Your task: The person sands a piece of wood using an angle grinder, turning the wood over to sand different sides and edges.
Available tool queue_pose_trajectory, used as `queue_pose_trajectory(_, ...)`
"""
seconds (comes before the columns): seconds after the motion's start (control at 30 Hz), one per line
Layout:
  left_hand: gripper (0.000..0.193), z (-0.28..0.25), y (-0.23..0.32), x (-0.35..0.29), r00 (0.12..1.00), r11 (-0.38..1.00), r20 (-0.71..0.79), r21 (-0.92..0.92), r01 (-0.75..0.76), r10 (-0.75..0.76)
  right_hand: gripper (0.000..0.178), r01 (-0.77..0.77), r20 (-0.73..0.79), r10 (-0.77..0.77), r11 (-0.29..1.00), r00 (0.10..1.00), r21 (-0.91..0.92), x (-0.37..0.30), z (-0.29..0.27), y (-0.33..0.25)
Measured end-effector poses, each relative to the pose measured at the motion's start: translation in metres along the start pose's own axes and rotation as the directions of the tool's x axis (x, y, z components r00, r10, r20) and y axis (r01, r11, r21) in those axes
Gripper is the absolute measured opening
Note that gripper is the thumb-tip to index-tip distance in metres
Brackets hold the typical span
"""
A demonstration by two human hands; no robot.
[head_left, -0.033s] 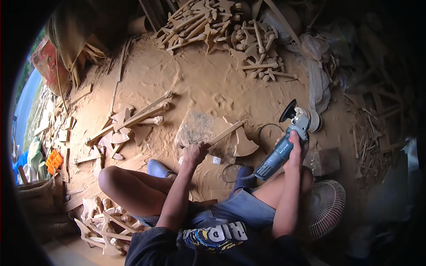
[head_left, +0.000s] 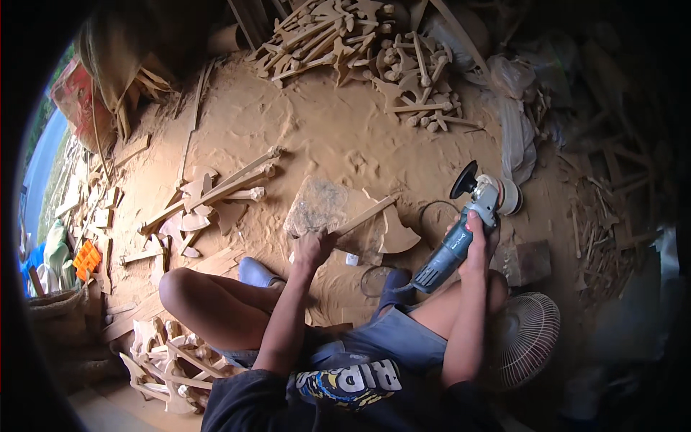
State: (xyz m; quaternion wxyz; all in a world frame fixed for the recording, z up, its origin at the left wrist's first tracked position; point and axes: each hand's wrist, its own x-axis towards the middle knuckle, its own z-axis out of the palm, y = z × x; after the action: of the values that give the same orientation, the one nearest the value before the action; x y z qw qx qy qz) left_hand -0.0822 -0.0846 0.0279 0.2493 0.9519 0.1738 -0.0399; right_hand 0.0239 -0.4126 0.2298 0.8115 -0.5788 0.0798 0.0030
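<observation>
My left hand (head_left: pixel 314 248) is closed around the handle end of a wooden toy axe (head_left: pixel 399 234). The axe slants up to the right, and its broad pale blade lies at the far end. Beneath and beside it is a flat, rough slab (head_left: pixel 317 205) on the dusty ground. My right hand (head_left: pixel 481 245) grips a blue-grey angle grinder (head_left: pixel 452 252), held tilted over my right knee. The grinder's black round disc (head_left: pixel 464 180) is at the top, apart from the axe. A cable runs from the grinder's lower end.
Several wooden axes (head_left: pixel 209 198) lie on the left, with a large heap of them (head_left: pixel 324 36) at the back. More wooden pieces (head_left: pixel 169 363) are stacked by my left hip. A fan (head_left: pixel 524 338) stands at my right, near a block (head_left: pixel 525 263). Wood scraps (head_left: pixel 597 223) lie far right.
The grinder in my right hand has shifted very slightly to the left. My left hand and the wooden axe look the same.
</observation>
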Motion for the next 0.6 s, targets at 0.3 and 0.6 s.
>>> queue_pose_trajectory(0.3, 0.060, 0.058, -0.077, -0.015, 0.581, -0.242, 0.672, -0.724, 0.646, -0.458, 0.090, 0.363, 0.403, -0.072, 0.599, 0.912, -0.714, -0.001, 0.054, 0.052)
queue_pose_trajectory(0.6, 0.030, 0.143, -0.170, -0.023, 0.914, 0.980, -0.377, -0.069, -0.186, 0.147, 0.098, 0.502, 0.606, 0.400, 0.342, 0.688, -0.795, -0.055, 0.125, 0.159)
